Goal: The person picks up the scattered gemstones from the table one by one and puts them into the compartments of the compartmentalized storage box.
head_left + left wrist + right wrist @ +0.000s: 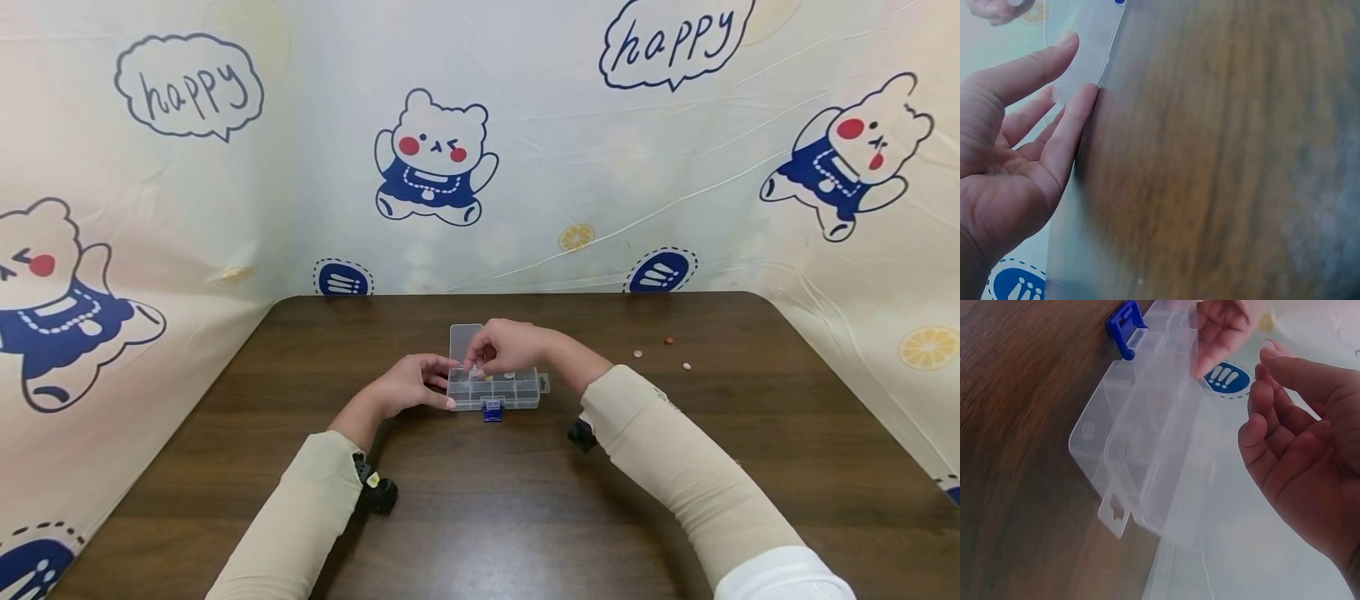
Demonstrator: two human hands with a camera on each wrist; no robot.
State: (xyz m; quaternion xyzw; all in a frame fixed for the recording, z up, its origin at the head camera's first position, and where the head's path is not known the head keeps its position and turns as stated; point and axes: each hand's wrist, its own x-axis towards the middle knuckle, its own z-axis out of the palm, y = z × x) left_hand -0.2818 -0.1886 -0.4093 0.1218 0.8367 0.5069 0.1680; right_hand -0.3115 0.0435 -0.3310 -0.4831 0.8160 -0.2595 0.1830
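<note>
Box (517, 400) is lying open at mid-table (480, 500), between the hands.
Left hand (411, 385) is spanning its left end, fingers wide; right hand (510, 346) is apparently pinching a pale piece (1269, 344) above. Box is looking light, stiff and slick, possibly brittle at the hinge; end walls are offering the safest hold. Brown tabletop is shining; printed cloth (540, 167) is screening the room.

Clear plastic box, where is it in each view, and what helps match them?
Head: the box sits just below centre.
Left wrist: top edge, left of centre.
Right wrist: left of centre, reaching the top edge.
Shared landmark: the left hand, at one end.
</note>
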